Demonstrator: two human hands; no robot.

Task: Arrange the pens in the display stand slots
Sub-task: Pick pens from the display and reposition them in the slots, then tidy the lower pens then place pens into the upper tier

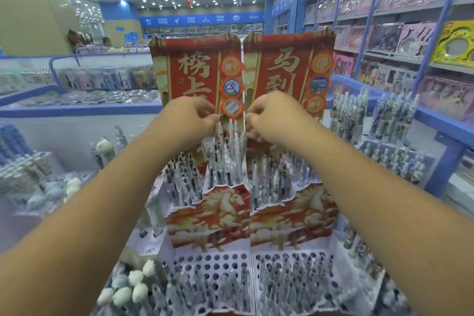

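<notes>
Two red tiered cardboard display stands [220,215] with horse art stand side by side, each with a tall red backboard. Pens [225,159] stand upright in their stepped slots. Both my arms reach forward to the top tier. My left hand [191,117] has its fingers pinched at the tip of a pen in the left stand's top row. My right hand [269,118] is curled over the pen tops [237,131] beside the seam between the stands; what its fingers hold is hidden.
A white perforated tray [218,264] with round holes and several pens lies at the front. Plush-topped pens [133,287] sit at the lower left. More pen stands [392,120] stand on the right, below shelves of boxed goods [410,36]. Blue-edged bins [77,108] lie on the left.
</notes>
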